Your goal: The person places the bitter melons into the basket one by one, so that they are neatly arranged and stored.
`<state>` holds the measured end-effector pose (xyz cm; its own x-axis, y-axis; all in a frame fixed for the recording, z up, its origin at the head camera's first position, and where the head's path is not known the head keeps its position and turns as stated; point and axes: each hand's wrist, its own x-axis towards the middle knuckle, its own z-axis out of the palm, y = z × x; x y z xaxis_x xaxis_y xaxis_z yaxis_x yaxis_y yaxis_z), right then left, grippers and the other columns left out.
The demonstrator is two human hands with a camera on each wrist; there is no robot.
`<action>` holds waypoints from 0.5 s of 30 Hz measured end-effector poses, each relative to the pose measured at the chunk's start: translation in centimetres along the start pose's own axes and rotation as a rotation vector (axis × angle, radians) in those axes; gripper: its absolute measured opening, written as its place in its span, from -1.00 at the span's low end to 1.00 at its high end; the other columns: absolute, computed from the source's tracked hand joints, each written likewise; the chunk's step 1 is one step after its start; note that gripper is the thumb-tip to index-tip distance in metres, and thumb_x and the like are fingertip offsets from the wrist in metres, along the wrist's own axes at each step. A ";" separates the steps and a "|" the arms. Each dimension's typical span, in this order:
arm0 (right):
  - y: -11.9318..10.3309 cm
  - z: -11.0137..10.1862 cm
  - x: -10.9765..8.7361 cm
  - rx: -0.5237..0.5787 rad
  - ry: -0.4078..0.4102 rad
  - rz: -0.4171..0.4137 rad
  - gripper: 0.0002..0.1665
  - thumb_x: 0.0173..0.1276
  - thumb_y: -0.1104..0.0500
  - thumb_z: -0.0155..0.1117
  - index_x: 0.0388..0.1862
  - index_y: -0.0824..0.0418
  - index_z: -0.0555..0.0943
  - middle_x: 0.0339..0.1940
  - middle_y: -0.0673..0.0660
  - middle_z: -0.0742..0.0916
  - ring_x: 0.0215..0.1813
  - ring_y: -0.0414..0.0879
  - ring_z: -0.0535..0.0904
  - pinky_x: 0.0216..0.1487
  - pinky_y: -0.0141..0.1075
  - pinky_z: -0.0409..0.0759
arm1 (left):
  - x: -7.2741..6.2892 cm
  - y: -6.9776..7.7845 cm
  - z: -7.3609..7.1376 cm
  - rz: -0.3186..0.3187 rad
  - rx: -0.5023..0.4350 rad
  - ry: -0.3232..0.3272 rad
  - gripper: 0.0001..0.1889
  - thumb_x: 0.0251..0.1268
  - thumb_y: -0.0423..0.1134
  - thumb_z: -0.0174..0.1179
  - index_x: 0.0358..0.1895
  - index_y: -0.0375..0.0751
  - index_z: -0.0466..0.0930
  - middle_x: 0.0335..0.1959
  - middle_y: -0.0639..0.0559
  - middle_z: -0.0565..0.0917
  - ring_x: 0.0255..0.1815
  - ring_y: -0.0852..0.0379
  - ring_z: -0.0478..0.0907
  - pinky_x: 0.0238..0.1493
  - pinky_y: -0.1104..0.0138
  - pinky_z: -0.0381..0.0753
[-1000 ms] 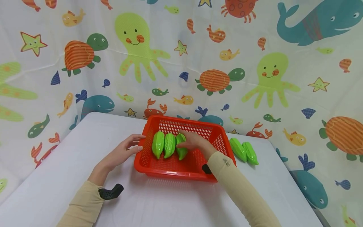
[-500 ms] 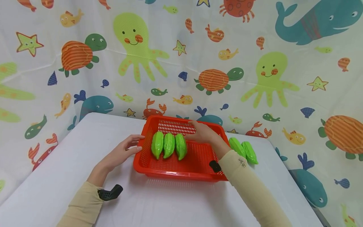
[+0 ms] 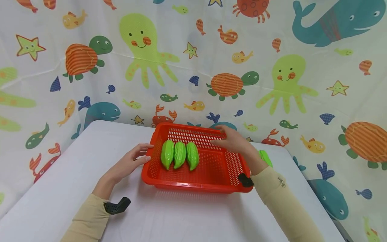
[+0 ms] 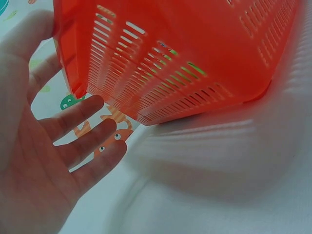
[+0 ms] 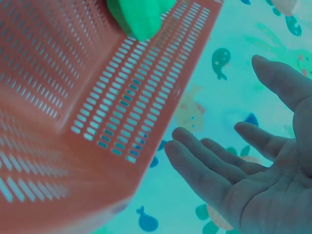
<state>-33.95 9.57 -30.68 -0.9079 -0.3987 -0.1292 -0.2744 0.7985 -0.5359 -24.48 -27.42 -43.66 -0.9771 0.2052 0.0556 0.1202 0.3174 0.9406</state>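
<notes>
Three bright green bitter melons [image 3: 179,155] lie side by side in the left half of a red perforated plastic basket [image 3: 193,186]. My left hand [image 3: 128,164] is at the basket's left end, fingertips right at the rim; the left wrist view has its fingers spread and the thumb near the rim. My right hand [image 3: 237,141] hovers over the basket's back right part, fingers apart and nothing in them, as the right wrist view [image 5: 253,185] also bears out. Behind the right wrist, another bitter melon [image 3: 265,158] shows partly outside the basket.
A white cloth-covered table [image 3: 169,215] carries the basket. Close behind its back edge hangs a curtain [image 3: 187,67] printed with sea animals. A black wrist device [image 3: 118,205] sits on the left sleeve.
My right hand has let go of the rightmost bitter melon in the basket and moved right, now covering part of the melons outside. My left hand has stayed at the rim.
</notes>
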 end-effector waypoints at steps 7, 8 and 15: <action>1.2 -1.3 -1.5 0.044 0.086 0.003 -0.17 0.37 -0.08 0.28 0.48 0.21 0.21 0.41 0.34 0.41 0.32 0.25 0.43 0.20 0.11 0.51 | 0.0 0.0 0.0 0.002 -0.005 -0.002 -0.44 0.39 0.00 0.15 0.40 0.03 0.26 0.38 -0.22 0.32 0.40 -0.31 0.20 0.13 -0.14 0.52; 1.4 -1.4 -1.7 0.059 0.100 0.009 -0.17 0.37 -0.08 0.28 0.48 0.20 0.21 0.40 0.33 0.42 0.32 0.25 0.44 0.18 0.11 0.52 | 0.1 0.0 0.0 0.004 -0.005 -0.003 -0.44 0.39 0.00 0.15 0.40 0.03 0.26 0.38 -0.21 0.32 0.40 -0.31 0.20 0.12 -0.13 0.53; 3.7 -2.4 -2.8 0.146 0.176 0.074 -0.13 0.36 -0.13 0.27 0.52 0.08 0.16 0.45 0.28 0.37 0.35 0.22 0.42 0.11 0.11 0.57 | 0.1 -0.1 -0.1 0.008 -0.008 -0.006 -0.44 0.39 0.00 0.15 0.40 0.04 0.26 0.38 -0.21 0.31 0.40 -0.30 0.19 0.11 -0.10 0.55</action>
<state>-33.16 14.75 -30.33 -0.9686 -0.2465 -0.0325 -0.1676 0.7439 -0.6469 -24.59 -27.52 -43.74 -0.9752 0.2128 0.0611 0.1263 0.3080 0.9430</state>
